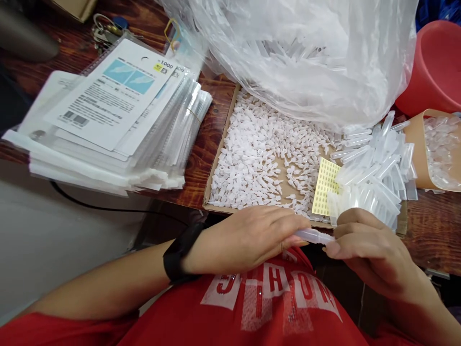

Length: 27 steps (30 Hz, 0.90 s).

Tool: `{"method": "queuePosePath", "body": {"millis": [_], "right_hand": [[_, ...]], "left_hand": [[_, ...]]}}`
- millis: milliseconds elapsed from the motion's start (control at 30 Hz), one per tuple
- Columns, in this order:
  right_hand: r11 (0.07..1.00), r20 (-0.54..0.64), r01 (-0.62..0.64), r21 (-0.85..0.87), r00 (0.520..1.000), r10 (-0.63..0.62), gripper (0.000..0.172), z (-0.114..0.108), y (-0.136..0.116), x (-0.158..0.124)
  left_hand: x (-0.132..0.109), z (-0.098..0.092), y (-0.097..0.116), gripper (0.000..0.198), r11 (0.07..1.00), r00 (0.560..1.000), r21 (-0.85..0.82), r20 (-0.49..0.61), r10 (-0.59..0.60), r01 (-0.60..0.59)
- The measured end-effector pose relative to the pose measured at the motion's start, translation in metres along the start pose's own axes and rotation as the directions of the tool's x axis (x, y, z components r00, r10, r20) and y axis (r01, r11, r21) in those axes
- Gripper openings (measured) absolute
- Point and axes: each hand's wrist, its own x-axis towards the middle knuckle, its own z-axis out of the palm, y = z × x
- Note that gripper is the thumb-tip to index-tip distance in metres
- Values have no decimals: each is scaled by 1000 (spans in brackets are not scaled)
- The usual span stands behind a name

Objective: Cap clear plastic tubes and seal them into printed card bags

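Observation:
My left hand (248,238) and my right hand (363,245) meet in front of my chest, both pinching one small clear plastic tube (314,235) held level between them. The left fingers close on its left end, the right thumb and fingers on its right end. Just beyond the hands lies a shallow cardboard tray (220,149) full of small white plastic caps (259,158). A heap of clear tubes (378,168) rests on the tray's right side, next to a yellow sticker sheet (325,185). A black band (180,252) sits on my left wrist.
A big clear plastic bag (295,53) of tubes bulges over the tray's far side. A stack of packaged sheets (108,120) lies at left on the dark wooden table (201,154). A red tub (435,67) and a tan container (419,144) stand at right. Keys (104,29) lie at the back.

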Motion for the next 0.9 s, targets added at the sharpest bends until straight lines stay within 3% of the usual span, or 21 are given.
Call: {"method": "queuePosePath", "body": {"millis": [200, 333, 500, 600, 700, 800, 900], "right_hand": [[998, 35, 4, 68, 999, -6, 18, 11, 2, 2], [994, 47, -60, 97, 997, 56, 19, 8, 10, 0], [974, -106, -226, 34, 968, 228, 18, 12, 26, -11], [947, -269, -311, -77, 921, 280, 28, 20, 31, -20], [937, -360, -326, -129, 895, 262, 30, 29, 30, -23], [938, -245, -231, -257, 955, 168, 21, 39, 29, -15], [900, -35, -148, -410, 989, 146, 24, 50, 30, 0]], "left_hand": [[-2, 4, -5, 26, 1000, 999, -8, 37, 8, -7], [6, 3, -6, 31, 993, 999, 102, 9, 49, -50], [29, -14, 0, 26, 961, 987, 274, 145, -68, 26], [57, -30, 0, 26, 930, 972, 362, 188, -138, 62], [101, -40, -10, 28, 881, 966, 439, 93, -243, 179], [152, -35, -30, 38, 844, 944, 443, -17, -330, 303], [195, -20, -48, 40, 829, 929, 479, 69, -362, 288]]}}
